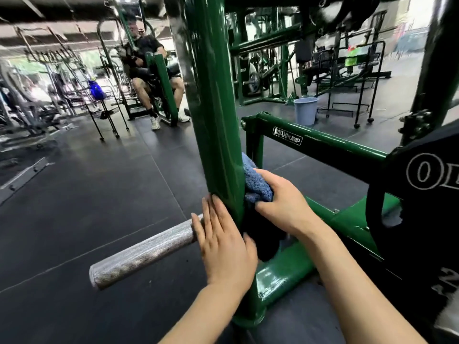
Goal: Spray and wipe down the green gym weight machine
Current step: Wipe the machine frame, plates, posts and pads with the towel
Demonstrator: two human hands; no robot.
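A view from a head camera looks down at two bare arms working on a green gym weight machine point(216, 120) in a gym with a dark rubber floor point(87, 194). A thick green upright post of the machine rises through the middle of the picture. The right hand point(285, 204) curls its fingers round a bunched blue cloth point(255, 180) and presses it against the right side of the post, low down. The left hand point(223, 239) lies flat and open, fingers straight and close together, against the left side of the post, just above a silver knurled bar point(144, 252) that sticks out toward the camera. A black weight plate point(417, 207) hangs at the right, and a green crossbar with a white maker's label point(287, 135) runs behind the cloth. No spray bottle is in sight. Farther off, a person sits on another machine point(149, 70), and a pale blue bin point(306, 110) stands on the floor.

The wiping step appears to be in hand. The next move likely calls for sliding the cloth along the post while the flat hand steadies it.
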